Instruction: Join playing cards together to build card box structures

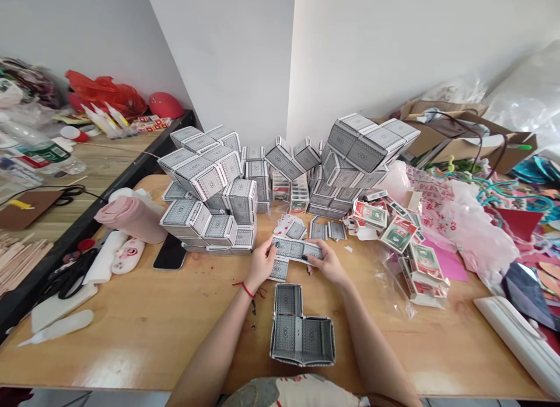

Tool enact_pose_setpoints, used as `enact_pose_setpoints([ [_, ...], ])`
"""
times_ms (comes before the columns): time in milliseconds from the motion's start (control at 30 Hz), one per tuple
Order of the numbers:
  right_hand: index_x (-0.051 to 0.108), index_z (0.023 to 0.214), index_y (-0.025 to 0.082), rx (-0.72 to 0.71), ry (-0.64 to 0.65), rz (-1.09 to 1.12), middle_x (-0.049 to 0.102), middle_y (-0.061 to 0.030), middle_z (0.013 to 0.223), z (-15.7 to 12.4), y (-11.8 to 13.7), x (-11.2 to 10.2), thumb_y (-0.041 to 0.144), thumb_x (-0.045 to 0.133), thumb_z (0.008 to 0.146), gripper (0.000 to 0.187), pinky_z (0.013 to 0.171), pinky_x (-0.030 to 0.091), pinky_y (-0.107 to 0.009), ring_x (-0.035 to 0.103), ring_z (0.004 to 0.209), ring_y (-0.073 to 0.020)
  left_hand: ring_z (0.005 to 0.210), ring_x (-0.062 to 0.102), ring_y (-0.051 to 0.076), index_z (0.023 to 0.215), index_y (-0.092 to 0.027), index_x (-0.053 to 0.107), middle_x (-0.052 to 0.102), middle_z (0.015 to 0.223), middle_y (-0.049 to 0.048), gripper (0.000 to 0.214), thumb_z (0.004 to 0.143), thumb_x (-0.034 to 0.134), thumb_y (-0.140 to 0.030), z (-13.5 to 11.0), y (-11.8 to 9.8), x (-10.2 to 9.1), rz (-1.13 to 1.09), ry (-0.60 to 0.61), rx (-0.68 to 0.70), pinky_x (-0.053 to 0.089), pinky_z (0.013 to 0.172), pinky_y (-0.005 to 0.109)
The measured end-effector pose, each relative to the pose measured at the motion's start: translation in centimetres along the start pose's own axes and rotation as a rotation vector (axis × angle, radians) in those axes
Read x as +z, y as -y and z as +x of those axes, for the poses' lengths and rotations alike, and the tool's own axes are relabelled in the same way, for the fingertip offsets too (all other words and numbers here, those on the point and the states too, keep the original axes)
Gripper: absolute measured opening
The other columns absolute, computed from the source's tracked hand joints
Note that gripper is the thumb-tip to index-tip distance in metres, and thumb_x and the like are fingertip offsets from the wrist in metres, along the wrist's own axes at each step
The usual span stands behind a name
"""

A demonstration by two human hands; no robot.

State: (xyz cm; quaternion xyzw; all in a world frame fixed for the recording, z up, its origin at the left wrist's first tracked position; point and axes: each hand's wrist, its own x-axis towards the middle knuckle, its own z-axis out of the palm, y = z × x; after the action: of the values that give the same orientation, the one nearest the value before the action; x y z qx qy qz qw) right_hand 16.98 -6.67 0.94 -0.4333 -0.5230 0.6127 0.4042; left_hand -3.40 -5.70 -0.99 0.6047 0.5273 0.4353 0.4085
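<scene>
Between my two hands is a strip of joined playing cards (291, 248), patterned backs up. My left hand (262, 260) pinches its left end, thumb on top. At the right end, my right hand (326, 260) grips it the same way. One arm of card backs (278, 270) sticks out below the strip on the left. Nearer to me on the table lies an open L-shaped box of cards (301, 337), its hollow side up. Just beyond my hands are loose playing cards (291, 227) and a small folded card piece (328, 230).
Stacked card blocks stand at the back left (210, 191) and back right (350, 162). Card packs (398, 232) lie right of my hands. At left are a phone (170, 254), a pink roll (131, 219), scissors (70, 276) and a glue bottle (61, 326).
</scene>
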Motion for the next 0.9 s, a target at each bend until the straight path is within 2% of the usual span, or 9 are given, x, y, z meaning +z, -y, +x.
enact_pose_setpoints([
  [133, 0.047, 0.101, 0.019, 0.025, 0.028, 0.013, 0.054, 0.0028, 0.067, 0.19, 0.09, -0.47, 0.034, 0.063, 0.068, 0.040, 0.042, 0.045, -0.024, 0.051, 0.044, -0.0089, 0.107, 0.052, 0.018, 0.120, -0.014, 0.047, 0.053, 0.120, 0.0091, 0.041, 0.082, 0.042, -0.029, -0.11, 0.09, -0.08, 0.015, -0.008, -0.003, 0.040, 0.094, 0.033],
  [300, 0.048, 0.102, 0.018, 0.023, 0.044, -0.005, 0.055, 0.0028, 0.063, 0.36, 0.07, -0.68, 0.033, 0.063, 0.068, 0.040, 0.041, 0.045, -0.023, 0.051, 0.043, -0.0092, 0.107, 0.052, 0.018, 0.120, -0.015, 0.047, 0.053, 0.120, 0.0087, 0.042, 0.082, 0.043, -0.029, -0.14, 0.11, -0.06, 0.022, -0.021, -0.016, 0.040, 0.094, 0.032],
  [600, 0.045, 0.105, 0.018, -0.016, -0.002, -0.007, 0.056, 0.0018, 0.066, 0.26, -0.83, -0.22, 0.034, 0.059, 0.071, 0.040, 0.046, 0.049, -0.026, 0.054, 0.045, -0.0100, 0.108, 0.051, 0.018, 0.122, -0.015, 0.045, 0.052, 0.121, 0.0087, 0.043, 0.082, 0.043, -0.030, 0.04, 0.28, 0.00, 0.018, 0.004, -0.002, 0.039, 0.094, 0.032],
  [800, 0.042, 0.104, 0.019, -0.027, 0.017, 0.016, 0.054, -0.0038, 0.091, 0.53, -0.54, -0.13, 0.033, 0.061, 0.069, 0.042, 0.045, 0.049, -0.025, 0.053, 0.047, -0.0069, 0.109, 0.050, 0.018, 0.121, -0.013, 0.046, 0.051, 0.122, 0.0097, 0.042, 0.082, 0.041, -0.030, 0.11, 0.25, 0.13, 0.014, -0.005, -0.025, 0.039, 0.095, 0.032],
  [900, 0.042, 0.101, 0.020, -0.037, 0.014, 0.028, 0.053, -0.0014, 0.085, 0.58, -0.40, 0.07, 0.033, 0.060, 0.070, 0.038, 0.045, 0.049, -0.025, 0.053, 0.046, -0.0068, 0.110, 0.050, 0.018, 0.121, -0.014, 0.046, 0.051, 0.122, 0.0092, 0.042, 0.083, 0.041, -0.030, 0.12, 0.00, 0.22, 0.014, -0.010, -0.005, 0.038, 0.095, 0.032],
])
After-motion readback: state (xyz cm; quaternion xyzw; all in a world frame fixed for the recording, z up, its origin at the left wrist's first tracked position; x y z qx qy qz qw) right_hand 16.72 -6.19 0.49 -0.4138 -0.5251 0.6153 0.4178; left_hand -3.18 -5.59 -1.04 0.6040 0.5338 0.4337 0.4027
